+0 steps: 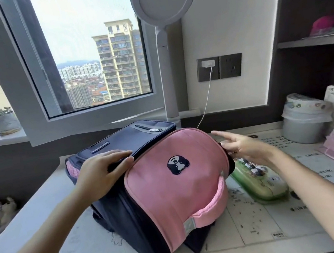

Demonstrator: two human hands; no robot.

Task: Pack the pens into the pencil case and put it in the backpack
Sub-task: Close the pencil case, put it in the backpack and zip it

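The backpack [169, 179] lies on the desk [261, 226] between the two hands, with its pink flap [183, 188] facing up and toward the person and its navy panel [125, 140] on the far side. The left hand [103, 169] rests on the seam where the navy panel meets the pink flap: the fingers lie nearly straight across the navy rim, the thumb lies along the seam just under them, and the rim is held between them. The right hand [244, 147] is at the opposite edge of the flap. Its index finger points straight across the flap toward the left hand, while the thumb and the remaining curled fingers pinch a small dark part at the backpack's edge; that part is too small to identify. The green pencil case [260, 184] lies flat on the desk directly below the right wrist, just beside the backpack and outside it. A grey bin [303, 124] stands beyond the right hand. A white cable [207, 99] runs down the wall beyond the right fingertips.
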